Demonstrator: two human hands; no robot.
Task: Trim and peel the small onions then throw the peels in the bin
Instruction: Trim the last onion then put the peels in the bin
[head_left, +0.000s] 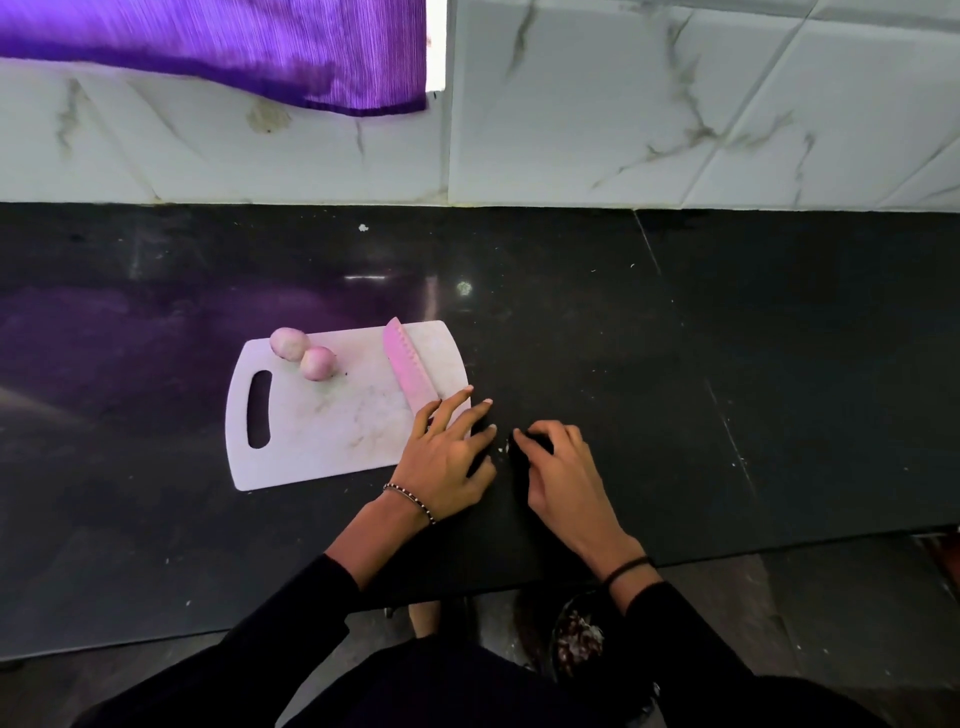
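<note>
Two small peeled onions (304, 353) lie side by side at the far left of a white cutting board (311, 431) on the black counter. A pink knife (408, 366) lies on the board's right part, its handle hidden under my left hand (447, 457), which rests flat with fingers spread at the board's right edge. My right hand (558, 475) sits on the counter just right of the board, fingers curled around a tiny pale scrap (503, 448) near its fingertips. A dark bin (576, 636) holding peels stands on the floor below the counter edge.
A marble-tiled wall (675, 104) backs the counter, and a purple curtain (234, 47) hangs at the top left. The black counter (727, 364) stretches wide to the right. Small white specks dot its surface.
</note>
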